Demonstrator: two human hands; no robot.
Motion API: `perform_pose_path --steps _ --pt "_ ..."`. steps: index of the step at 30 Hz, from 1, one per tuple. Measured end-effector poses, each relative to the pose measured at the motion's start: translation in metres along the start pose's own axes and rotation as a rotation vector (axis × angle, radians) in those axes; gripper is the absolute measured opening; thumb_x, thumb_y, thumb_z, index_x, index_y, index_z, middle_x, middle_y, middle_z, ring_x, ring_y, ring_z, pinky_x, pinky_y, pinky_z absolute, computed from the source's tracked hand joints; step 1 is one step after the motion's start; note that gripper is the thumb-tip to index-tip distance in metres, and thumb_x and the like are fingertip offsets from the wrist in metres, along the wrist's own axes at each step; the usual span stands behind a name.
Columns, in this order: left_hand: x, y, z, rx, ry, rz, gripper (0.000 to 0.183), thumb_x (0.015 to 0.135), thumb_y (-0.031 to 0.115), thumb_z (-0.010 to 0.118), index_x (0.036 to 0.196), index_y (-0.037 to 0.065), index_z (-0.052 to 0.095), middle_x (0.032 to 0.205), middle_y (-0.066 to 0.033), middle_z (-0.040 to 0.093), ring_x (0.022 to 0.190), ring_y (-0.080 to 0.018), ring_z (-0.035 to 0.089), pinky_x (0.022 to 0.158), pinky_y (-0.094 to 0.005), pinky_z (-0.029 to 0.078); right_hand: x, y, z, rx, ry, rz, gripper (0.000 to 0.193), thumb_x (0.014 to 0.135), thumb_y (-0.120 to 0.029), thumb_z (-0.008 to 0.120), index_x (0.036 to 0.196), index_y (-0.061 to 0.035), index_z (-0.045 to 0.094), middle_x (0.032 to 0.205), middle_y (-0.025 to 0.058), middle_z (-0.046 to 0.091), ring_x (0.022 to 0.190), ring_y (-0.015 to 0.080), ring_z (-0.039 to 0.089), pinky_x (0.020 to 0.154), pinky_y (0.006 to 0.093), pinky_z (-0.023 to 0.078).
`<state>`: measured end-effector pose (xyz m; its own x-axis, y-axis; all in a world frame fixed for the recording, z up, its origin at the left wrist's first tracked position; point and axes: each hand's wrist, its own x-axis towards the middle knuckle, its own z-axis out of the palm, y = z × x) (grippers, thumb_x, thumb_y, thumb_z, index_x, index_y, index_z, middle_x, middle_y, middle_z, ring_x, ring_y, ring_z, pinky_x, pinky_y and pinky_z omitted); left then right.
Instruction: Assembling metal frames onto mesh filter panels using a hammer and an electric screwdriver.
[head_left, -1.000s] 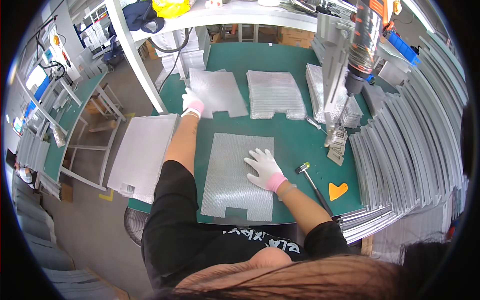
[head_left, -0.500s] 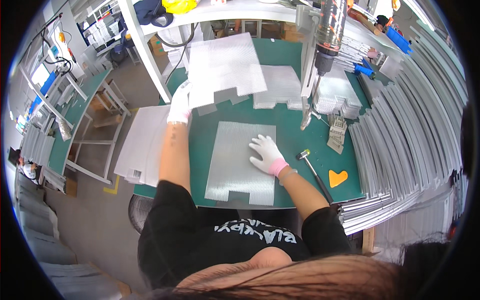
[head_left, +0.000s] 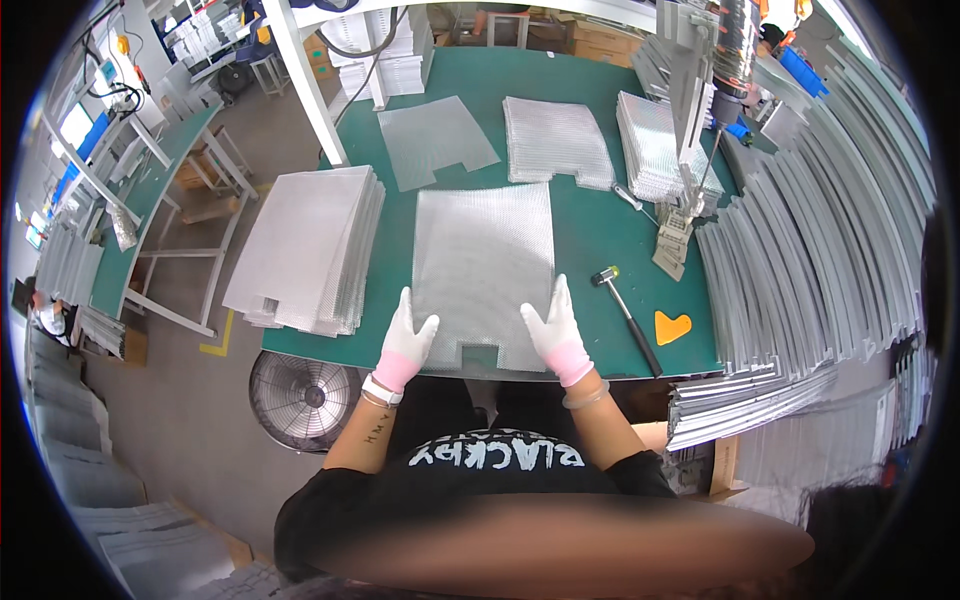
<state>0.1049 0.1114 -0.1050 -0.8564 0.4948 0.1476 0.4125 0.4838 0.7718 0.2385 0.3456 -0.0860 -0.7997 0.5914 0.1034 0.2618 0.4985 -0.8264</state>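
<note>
A translucent mesh sheet (head_left: 484,260) with a notch in its near edge lies in the middle of the green table, over another such sheet that shows only at the near edge. My left hand (head_left: 408,338), in a white glove with a pink cuff, touches its left edge near the front corner. Against the opposite edge rests my right hand (head_left: 555,332), gloved alike. Both hands have their fingers stretched out and thumbs spread inward above the sheet. Neither hand is closed round the edge.
A stack of white sheets (head_left: 305,245) stands at left. Behind lie a single mesh sheet (head_left: 438,142) and mesh stacks (head_left: 558,140), (head_left: 650,150). A mallet (head_left: 628,322), an orange heart-shaped piece (head_left: 672,328) and a hanging power screwdriver (head_left: 733,70) are at right, beside long metal profiles (head_left: 810,250).
My left hand has brought its raised sheet down onto the middle one and let it go. My right hand has shifted from the sheet's surface to its right edge.
</note>
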Motion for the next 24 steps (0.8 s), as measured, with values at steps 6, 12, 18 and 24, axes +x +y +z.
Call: perform_pose_path --steps 6,12,18,24 --pt "0.003 -0.006 0.000 0.027 -0.046 0.018 0.078 0.095 0.028 0.063 0.150 -0.011 0.023 0.150 -0.0307 0.037 0.137 -0.0400 0.042 0.116 -0.0399 0.032 -0.003 -0.010 -0.015 0.214 -0.033 -0.034 0.073 0.093 -0.010 0.059 0.152 0.0084 0.020 0.148 0.0285 0.041 0.136 0.0325 0.045 0.111 0.0353 0.037" --pt "0.009 -0.029 -0.025 -0.042 -0.062 0.277 0.064 0.104 0.027 0.051 0.151 -0.008 0.026 0.136 -0.0210 0.056 0.122 -0.0234 0.058 0.099 -0.0326 0.051 0.003 -0.029 -0.041 0.922 0.062 -0.055 0.069 0.091 0.012 0.047 0.154 0.0017 0.023 0.140 0.0195 0.049 0.119 0.0199 0.058 0.099 0.0277 0.048" --pt "0.010 -0.030 0.002 -0.590 -0.047 -0.099 0.070 0.095 0.020 0.061 0.150 -0.007 0.028 0.130 -0.0219 0.060 0.116 -0.0237 0.062 0.098 -0.0309 0.049 0.009 -0.041 -0.051 1.214 0.003 -0.045 0.064 0.094 0.007 0.052 0.153 -0.0045 0.028 0.126 0.0091 0.058 0.104 0.0135 0.060 0.091 0.0276 0.053" --pt "0.009 0.004 -0.012 -0.078 -0.026 -0.100 0.081 0.084 0.020 0.071 0.152 0.001 0.032 0.103 -0.0180 0.069 0.090 -0.0305 0.068 0.082 -0.0373 0.054 0.015 -0.049 -0.042 1.189 0.058 0.013 0.060 0.096 0.008 0.048 0.152 -0.0017 0.029 0.128 0.0117 0.057 0.110 0.0165 0.060 0.094 0.0306 0.053"
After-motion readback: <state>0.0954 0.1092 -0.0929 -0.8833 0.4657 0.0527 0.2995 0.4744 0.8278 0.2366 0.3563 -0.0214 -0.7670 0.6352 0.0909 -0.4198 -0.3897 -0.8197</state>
